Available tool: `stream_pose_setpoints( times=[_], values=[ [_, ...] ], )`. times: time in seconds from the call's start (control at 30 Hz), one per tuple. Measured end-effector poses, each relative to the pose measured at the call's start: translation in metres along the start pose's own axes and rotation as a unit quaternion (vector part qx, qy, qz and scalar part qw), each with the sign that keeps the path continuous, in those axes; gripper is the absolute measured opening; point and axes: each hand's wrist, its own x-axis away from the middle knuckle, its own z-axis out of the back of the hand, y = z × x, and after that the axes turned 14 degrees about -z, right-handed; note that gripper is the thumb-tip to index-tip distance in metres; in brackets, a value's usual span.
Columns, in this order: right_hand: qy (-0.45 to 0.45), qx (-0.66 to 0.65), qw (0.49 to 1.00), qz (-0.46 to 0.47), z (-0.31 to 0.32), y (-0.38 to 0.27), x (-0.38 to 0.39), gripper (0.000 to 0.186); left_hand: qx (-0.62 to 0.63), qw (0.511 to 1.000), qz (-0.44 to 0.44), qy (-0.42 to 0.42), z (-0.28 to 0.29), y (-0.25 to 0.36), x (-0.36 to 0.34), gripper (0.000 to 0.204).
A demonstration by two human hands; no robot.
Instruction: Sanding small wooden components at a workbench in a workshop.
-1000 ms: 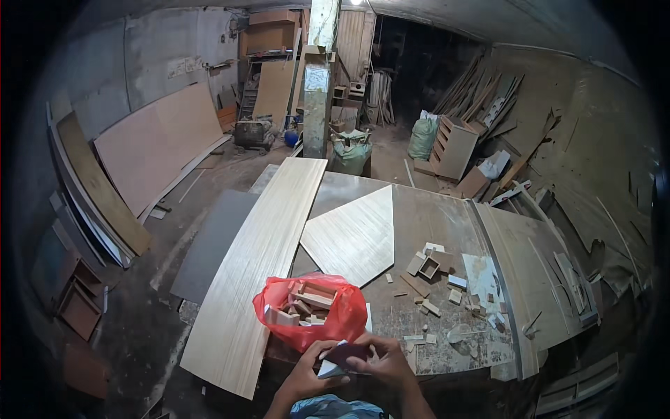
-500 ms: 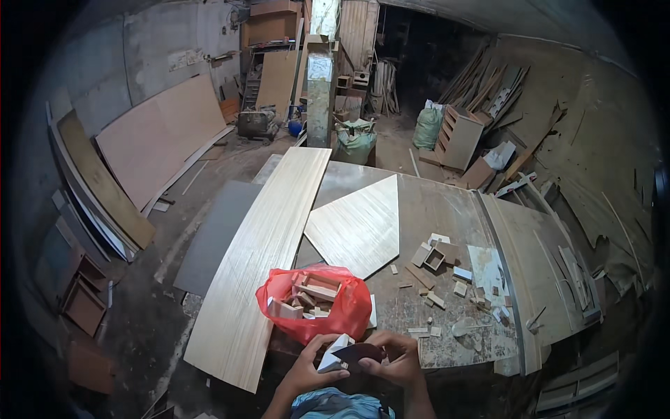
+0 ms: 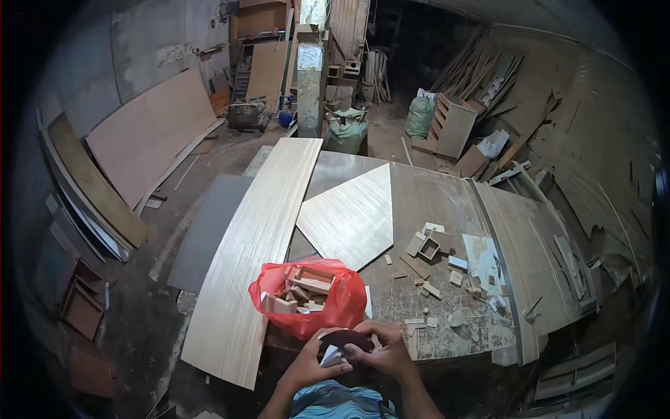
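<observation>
Low in the view, my left hand (image 3: 314, 359) is closed round a small white piece (image 3: 331, 356). My right hand (image 3: 382, 353) grips a dark, round-edged flat piece (image 3: 347, 336), possibly sandpaper, lying over the white piece, with its thumb on it. Just beyond both hands an open red plastic bag (image 3: 335, 321) holds several small wooden offcuts (image 3: 307, 279). The bag overlaps a long pale board (image 3: 248, 258) on the worktable (image 3: 453, 342).
A pointed pale panel (image 3: 349, 216) lies mid-table. Loose blocks (image 3: 429, 244) lie to the right. A pillar (image 3: 309, 91) and green sack (image 3: 347, 136) stand beyond. Sheets (image 3: 146, 133) lean on the left wall, strips (image 3: 474, 77) and a slotted cabinet (image 3: 453, 129) at the right.
My hands have turned the held pieces, so the dark piece now sits more over the white one. The whole scene has shifted slightly up and left in the picture.
</observation>
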Motion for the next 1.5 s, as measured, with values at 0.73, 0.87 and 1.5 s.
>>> stream_pose_setpoints(
  times=[0.73,0.87,1.5],
  values=[
    [0.036,-0.088,0.995,-0.02,0.009,-0.013,-0.004,0.024,-0.025,0.999,0.033,0.013,0.014,-0.017,-0.004,0.085],
    [0.053,-0.187,0.98,0.047,-0.004,-0.019,-0.007,0.018,-0.012,1.0,0.015,0.007,0.014,-0.012,-0.009,0.081],
    [0.114,-0.156,0.981,0.02,-0.008,0.028,-0.016,0.017,-0.012,1.0,0.014,-0.015,0.013,-0.013,-0.008,0.077]
  ],
)
